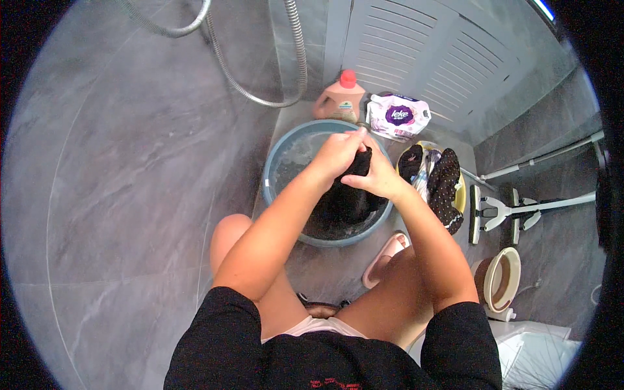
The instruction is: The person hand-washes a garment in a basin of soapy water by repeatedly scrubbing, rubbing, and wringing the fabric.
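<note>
Both my hands grip a wet-looking black cloth (343,202) over a round blue-grey plastic basin (271,161) on the floor. My left hand (338,153) holds the bunched upper part from the left. My right hand (374,170) closes round the same part from the right, its thumb across the front. The rest of the cloth hangs into the basin, where cloudy water (295,158) shows at the left. My hands meet near the basin's upper right, with some fingers hidden behind the fabric. What kind of garment the cloth is, I cannot tell.
Behind the basin stand a pink detergent bottle (340,97) with a red cap and a white and purple package (399,117). A yellow tub (460,197) of clothes sits to the right, near flat mops (497,214) and a beige-brown bucket (509,278). A metal shower hose (234,83) hangs above.
</note>
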A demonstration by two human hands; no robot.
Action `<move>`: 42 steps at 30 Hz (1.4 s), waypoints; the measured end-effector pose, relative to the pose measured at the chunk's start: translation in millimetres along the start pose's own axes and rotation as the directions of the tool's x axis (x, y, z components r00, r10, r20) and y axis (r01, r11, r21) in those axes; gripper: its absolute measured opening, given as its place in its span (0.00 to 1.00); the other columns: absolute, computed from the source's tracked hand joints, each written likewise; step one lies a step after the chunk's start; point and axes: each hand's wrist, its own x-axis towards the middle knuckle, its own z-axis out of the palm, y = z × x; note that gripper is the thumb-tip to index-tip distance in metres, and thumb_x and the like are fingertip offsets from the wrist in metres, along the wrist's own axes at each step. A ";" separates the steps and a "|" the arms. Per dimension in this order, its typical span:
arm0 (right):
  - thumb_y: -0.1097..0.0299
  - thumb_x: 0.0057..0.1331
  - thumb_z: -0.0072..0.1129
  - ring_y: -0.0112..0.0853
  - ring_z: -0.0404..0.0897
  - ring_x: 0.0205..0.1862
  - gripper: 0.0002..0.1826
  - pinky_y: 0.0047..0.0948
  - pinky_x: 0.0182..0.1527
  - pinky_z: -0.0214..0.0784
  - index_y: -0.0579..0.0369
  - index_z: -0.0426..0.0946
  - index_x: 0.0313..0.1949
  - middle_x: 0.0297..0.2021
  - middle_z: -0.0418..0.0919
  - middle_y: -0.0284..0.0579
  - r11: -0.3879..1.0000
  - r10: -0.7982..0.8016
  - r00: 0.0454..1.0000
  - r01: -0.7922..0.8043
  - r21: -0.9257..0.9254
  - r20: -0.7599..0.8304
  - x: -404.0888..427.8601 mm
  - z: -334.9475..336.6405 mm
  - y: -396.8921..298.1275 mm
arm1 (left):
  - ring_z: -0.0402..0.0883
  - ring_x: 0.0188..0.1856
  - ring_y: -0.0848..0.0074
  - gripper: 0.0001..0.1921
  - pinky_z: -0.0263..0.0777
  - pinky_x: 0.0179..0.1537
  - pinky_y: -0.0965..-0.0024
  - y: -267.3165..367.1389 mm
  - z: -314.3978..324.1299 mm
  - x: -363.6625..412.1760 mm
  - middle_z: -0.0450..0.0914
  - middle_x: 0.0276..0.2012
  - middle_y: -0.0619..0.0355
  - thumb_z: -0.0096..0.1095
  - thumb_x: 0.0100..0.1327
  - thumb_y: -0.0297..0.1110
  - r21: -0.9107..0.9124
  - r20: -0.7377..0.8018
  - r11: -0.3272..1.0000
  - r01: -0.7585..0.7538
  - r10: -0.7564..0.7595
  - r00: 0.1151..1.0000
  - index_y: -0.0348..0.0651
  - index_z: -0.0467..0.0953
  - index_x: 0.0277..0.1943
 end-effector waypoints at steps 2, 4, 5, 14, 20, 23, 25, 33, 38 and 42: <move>0.58 0.46 0.73 0.41 0.73 0.52 0.39 0.35 0.55 0.62 0.56 0.64 0.55 0.49 0.73 0.51 0.988 0.149 0.989 -0.149 0.042 0.000 -2.7 -0.1 -2.0 | 0.74 0.34 0.77 0.20 0.65 0.42 0.74 8.0 -10.5 1.4 0.79 0.29 0.60 0.49 0.67 0.46 0.070 0.099 0.995 -0.066 0.059 0.993 0.37 0.79 0.31; 0.60 0.48 0.72 0.37 0.78 0.40 0.26 0.32 0.46 0.68 0.59 0.72 0.44 0.36 0.79 0.50 0.966 0.253 0.961 -0.246 0.078 -0.107 -5.2 1.2 6.2 | 0.75 0.45 0.75 0.18 0.66 0.50 0.68 25.1 -26.3 -0.2 0.79 0.42 0.56 0.47 0.68 0.44 -0.200 0.121 0.963 -0.178 0.205 0.971 0.36 0.77 0.43; 0.62 0.49 0.71 0.34 0.79 0.38 0.23 0.30 0.44 0.69 0.60 0.74 0.40 0.33 0.79 0.49 0.935 0.352 0.925 -0.340 0.105 -0.143 -7.3 -0.2 7.5 | 0.74 0.49 0.75 0.18 0.66 0.52 0.65 31.6 -35.2 -1.1 0.77 0.47 0.55 0.47 0.68 0.43 -0.333 0.069 0.907 -0.257 0.295 0.953 0.36 0.75 0.47; 0.77 0.58 0.59 0.29 0.73 0.46 0.24 0.28 0.50 0.66 0.54 0.66 0.55 0.45 0.73 0.41 0.666 0.404 0.827 0.026 0.745 -0.390 -1.1 -14.8 -36.3 | 0.76 0.46 0.75 0.26 0.67 0.52 0.69 -18.1 -28.8 8.8 0.80 0.43 0.54 0.68 0.55 0.45 0.362 0.541 0.907 -0.216 -0.015 0.841 0.35 0.74 0.50; 0.80 0.58 0.50 0.36 0.77 0.42 0.23 0.33 0.45 0.72 0.52 0.69 0.55 0.43 0.76 0.46 0.329 0.669 0.664 0.139 0.934 -0.335 19.7 -45.0 -18.3 | 0.73 0.40 0.81 0.17 0.67 0.45 0.73 -23.8 -1.4 16.8 0.79 0.38 0.61 0.49 0.69 0.41 0.131 0.288 0.976 -0.174 0.130 0.949 0.35 0.75 0.46; 0.80 0.56 0.49 0.34 0.76 0.39 0.21 0.32 0.44 0.71 0.55 0.72 0.51 0.41 0.76 0.45 0.290 0.672 0.694 0.075 0.954 -0.259 23.1 -43.2 1.8 | 0.75 0.34 0.79 0.20 0.68 0.40 0.74 -29.0 6.5 21.8 0.79 0.35 0.60 0.48 0.68 0.47 -0.074 0.074 0.980 -0.187 0.192 0.979 0.35 0.76 0.41; 0.76 0.56 0.54 0.30 0.75 0.36 0.11 0.26 0.40 0.68 0.59 0.75 0.40 0.35 0.76 0.37 0.771 0.402 0.787 -0.016 0.636 -0.468 20.9 -23.8 -3.5 | 0.73 0.35 0.80 0.25 0.66 0.41 0.74 -22.2 6.4 22.5 0.78 0.32 0.59 0.53 0.64 0.52 -0.307 -0.161 0.949 0.073 -0.128 0.979 0.33 0.78 0.35; 0.61 0.57 0.60 0.50 0.73 0.20 0.16 0.41 0.28 0.68 0.61 0.74 0.18 0.15 0.72 0.52 0.934 0.162 0.829 -0.303 -0.187 -0.535 31.8 16.3 -25.6 | 0.75 0.28 0.75 0.16 0.66 0.32 0.68 -26.6 35.1 8.5 0.77 0.26 0.59 0.47 0.66 0.45 -0.554 -0.268 0.825 0.111 -0.303 0.915 0.44 0.76 0.30; 0.62 0.61 0.56 0.50 0.75 0.22 0.15 0.38 0.26 0.67 0.60 0.77 0.22 0.19 0.75 0.57 0.937 0.187 0.779 -0.324 -0.128 -0.598 35.1 10.8 -26.8 | 0.76 0.39 0.75 0.17 0.68 0.41 0.71 -31.2 31.3 8.3 0.79 0.39 0.58 0.46 0.66 0.43 -0.442 -0.229 0.882 0.163 -0.287 0.930 0.40 0.77 0.43; 0.76 0.48 0.59 0.41 0.68 0.16 0.12 0.34 0.21 0.61 0.57 0.65 0.13 0.13 0.66 0.47 0.925 -0.342 0.893 0.265 -0.274 -0.292 12.8 34.1 -74.4 | 0.65 0.18 0.76 0.21 0.64 0.29 0.69 -54.9 -7.8 26.5 0.68 0.14 0.62 0.44 0.68 0.47 -0.189 -0.096 0.978 0.084 -0.103 0.990 0.50 0.66 0.20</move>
